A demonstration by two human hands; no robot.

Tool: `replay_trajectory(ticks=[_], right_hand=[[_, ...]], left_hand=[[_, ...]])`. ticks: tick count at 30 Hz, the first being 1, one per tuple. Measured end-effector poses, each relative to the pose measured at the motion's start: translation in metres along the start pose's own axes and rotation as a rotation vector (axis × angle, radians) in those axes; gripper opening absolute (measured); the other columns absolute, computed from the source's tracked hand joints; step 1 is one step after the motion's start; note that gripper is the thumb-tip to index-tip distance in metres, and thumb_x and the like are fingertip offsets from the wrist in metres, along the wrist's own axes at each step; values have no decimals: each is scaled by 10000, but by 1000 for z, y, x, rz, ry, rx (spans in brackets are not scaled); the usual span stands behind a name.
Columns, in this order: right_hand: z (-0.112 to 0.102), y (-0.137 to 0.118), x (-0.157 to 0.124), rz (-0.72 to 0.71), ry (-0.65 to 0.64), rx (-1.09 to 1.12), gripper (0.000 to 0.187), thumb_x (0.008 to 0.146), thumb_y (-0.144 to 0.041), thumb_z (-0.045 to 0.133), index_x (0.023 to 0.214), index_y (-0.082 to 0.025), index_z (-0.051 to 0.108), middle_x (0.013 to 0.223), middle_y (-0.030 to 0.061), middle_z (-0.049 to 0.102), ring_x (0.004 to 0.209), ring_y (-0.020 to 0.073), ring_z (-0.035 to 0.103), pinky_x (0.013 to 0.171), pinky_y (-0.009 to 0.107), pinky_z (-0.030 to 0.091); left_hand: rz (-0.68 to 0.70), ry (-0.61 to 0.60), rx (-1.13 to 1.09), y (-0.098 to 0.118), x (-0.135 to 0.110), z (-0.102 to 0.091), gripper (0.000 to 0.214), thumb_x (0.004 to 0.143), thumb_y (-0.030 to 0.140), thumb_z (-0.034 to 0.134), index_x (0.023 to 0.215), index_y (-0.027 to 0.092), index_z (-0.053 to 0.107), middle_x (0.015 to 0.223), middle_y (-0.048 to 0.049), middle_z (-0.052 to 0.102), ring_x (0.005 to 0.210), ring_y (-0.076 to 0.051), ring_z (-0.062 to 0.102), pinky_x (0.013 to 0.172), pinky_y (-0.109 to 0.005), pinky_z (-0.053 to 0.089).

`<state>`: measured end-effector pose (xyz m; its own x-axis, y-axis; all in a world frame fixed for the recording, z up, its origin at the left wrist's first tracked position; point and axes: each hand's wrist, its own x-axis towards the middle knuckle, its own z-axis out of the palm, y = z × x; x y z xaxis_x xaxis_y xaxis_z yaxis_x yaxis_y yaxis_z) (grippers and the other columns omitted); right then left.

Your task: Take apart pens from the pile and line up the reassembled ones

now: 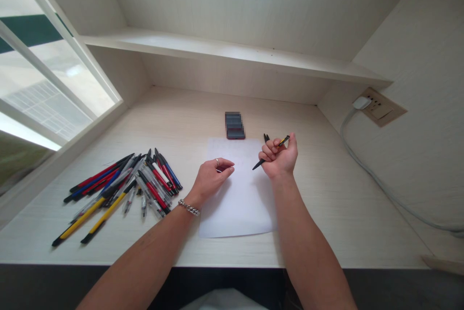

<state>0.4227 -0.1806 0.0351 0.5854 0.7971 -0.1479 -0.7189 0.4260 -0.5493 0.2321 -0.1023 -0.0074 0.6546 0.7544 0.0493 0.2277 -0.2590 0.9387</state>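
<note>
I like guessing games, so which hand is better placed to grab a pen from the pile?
Probably the left hand: it looks empty and is closer to the pen pile. The right hand already holds a pen.

The left forearm [152,252] slanted inward, the left hand [210,177] loosely bent, thumb and fingertips slightly apart; the right forearm [308,237] reached forward, the right hand [281,161] curled, its thumb raised
</note>
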Motion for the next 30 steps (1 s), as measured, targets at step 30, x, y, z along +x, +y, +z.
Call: replay_trajectory(ticks=[30], right_hand=[[-20, 26, 21, -72, 221, -598, 316, 703, -466, 723, 778, -173, 632, 645, 32, 670, 531, 115, 598, 466, 212, 461]], left_hand=[[199, 35, 371, -6, 4, -1, 211, 792, 191, 596, 962, 217, 718, 946, -40, 695, 820, -184, 610, 814, -345, 495]])
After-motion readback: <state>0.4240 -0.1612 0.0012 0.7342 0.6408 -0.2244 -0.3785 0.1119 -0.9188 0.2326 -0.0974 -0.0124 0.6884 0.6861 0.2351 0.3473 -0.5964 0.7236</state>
